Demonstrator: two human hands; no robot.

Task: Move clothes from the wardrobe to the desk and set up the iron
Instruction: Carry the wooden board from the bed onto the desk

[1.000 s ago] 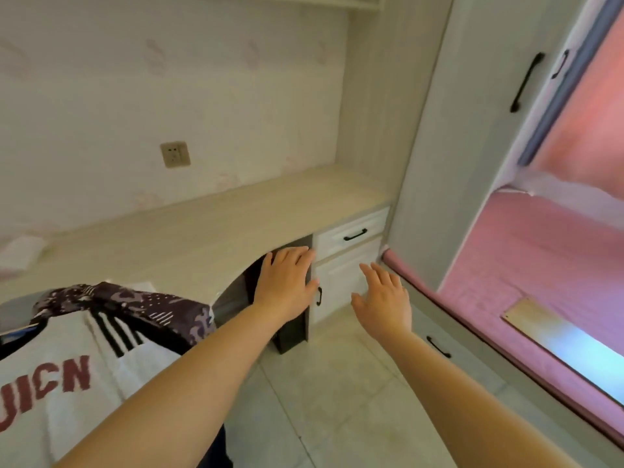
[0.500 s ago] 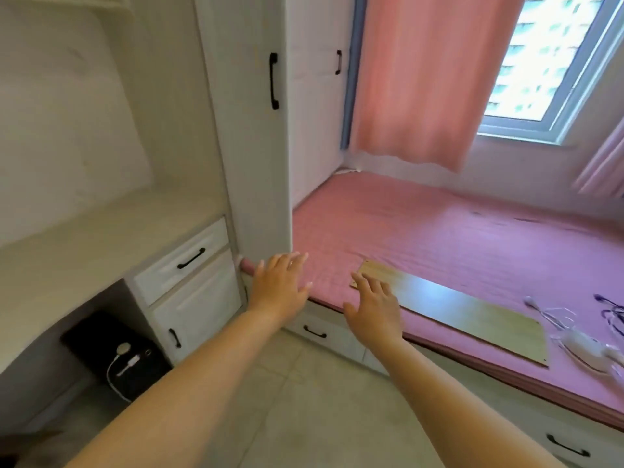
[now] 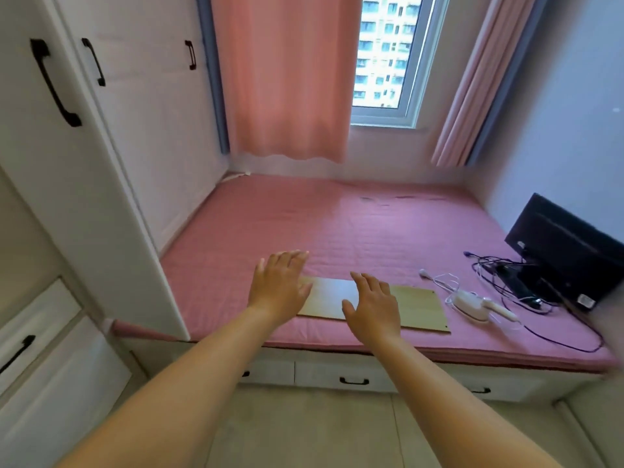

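Reaching out, both hands empty — fingers spread.
Left hand [image 3: 280, 285] and right hand [image 3: 373, 309] hover before a wooden board [image 3: 417, 307]; iron [image 3: 472, 304] lies right of them.

Obs: both your forearms bare up to frame edge, no sleeves in view. Your left hand [image 3: 278, 288] & right hand [image 3: 371, 307]: no gloves, rings, watch or bands visible. Nails short, unpainted as far as visible.

The left hand [image 3: 280, 285] hides the wooden board's [image 3: 417, 307] near-left end; the iron [image 3: 471, 304] looks blurred.
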